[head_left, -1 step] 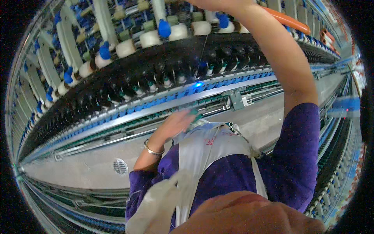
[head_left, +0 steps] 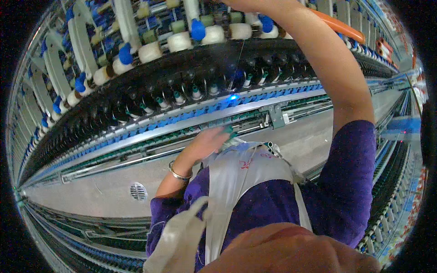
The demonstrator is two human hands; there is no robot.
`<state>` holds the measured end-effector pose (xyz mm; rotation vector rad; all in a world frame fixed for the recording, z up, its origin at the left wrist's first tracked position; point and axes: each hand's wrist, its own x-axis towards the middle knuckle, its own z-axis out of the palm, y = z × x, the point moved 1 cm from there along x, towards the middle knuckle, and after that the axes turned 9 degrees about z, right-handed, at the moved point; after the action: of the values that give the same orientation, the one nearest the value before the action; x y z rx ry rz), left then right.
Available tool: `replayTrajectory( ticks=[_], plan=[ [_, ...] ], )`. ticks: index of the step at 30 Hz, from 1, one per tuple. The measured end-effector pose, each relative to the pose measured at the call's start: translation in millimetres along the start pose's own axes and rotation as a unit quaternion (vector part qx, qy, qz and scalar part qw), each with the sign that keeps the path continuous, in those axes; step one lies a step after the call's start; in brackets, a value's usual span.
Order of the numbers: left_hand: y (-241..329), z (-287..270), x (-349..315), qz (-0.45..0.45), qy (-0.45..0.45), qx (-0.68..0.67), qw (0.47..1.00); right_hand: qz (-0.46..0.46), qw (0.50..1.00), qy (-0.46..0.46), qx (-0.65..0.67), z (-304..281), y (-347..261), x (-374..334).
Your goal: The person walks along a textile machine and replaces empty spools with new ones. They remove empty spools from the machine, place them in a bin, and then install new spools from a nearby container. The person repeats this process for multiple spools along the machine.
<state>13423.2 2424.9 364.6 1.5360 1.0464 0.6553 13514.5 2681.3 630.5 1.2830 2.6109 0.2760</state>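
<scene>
Low in front of my apron, my left hand (head_left: 210, 142) is closed around a bobbin; only its green end (head_left: 230, 132) shows past the fingers. My right arm stretches up over the spinning frame. The right hand (head_left: 248, 3) is cut off by the upper edge, so its fingers are hidden. Under it runs a row of white rollers (head_left: 240, 31) with blue-capped arms (head_left: 198, 30). A thin thread (head_left: 239, 59) slants down from there toward the green-tipped bobbins (head_left: 196, 93) on the spindles. A blue light (head_left: 234, 97) glows on the rail below.
A long orange tube (head_left: 341, 28) lies along the frame behind my right arm. A metal bracket (head_left: 276, 117) juts from the lower rail. The grey floor has a round drain grate (head_left: 138, 191). Another machine (head_left: 109, 239) stands behind me at the lower left.
The view has shifted slightly. My left hand holds about the same place, and the green end at its fingers looks less smeared. My right arm stays raised.
</scene>
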Motion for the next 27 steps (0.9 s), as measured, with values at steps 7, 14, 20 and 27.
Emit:
replayTrajectory(
  ticks=[7,14,20,27],
  plan=[
    [-9.7,-6.7,-26.2,-0.001,0.064,-0.067,0.996,0.003,0.962,-0.078,-0.260,25.9,-8.4,43.0],
    [-50.7,-31.4,-55.5,-0.057,0.135,-0.235,0.961,0.039,0.989,-0.081,-0.115,11.0,-8.0,19.6],
    [-51.4,-87.4,-105.4,-0.136,0.324,-0.146,0.925,-0.109,0.981,0.148,0.065,38.2,20.8,-98.0],
    [-30.4,-94.9,-92.7,-0.089,0.095,-0.062,0.990,-0.015,0.858,0.259,0.443,163.8,44.1,-131.3]
  ],
)
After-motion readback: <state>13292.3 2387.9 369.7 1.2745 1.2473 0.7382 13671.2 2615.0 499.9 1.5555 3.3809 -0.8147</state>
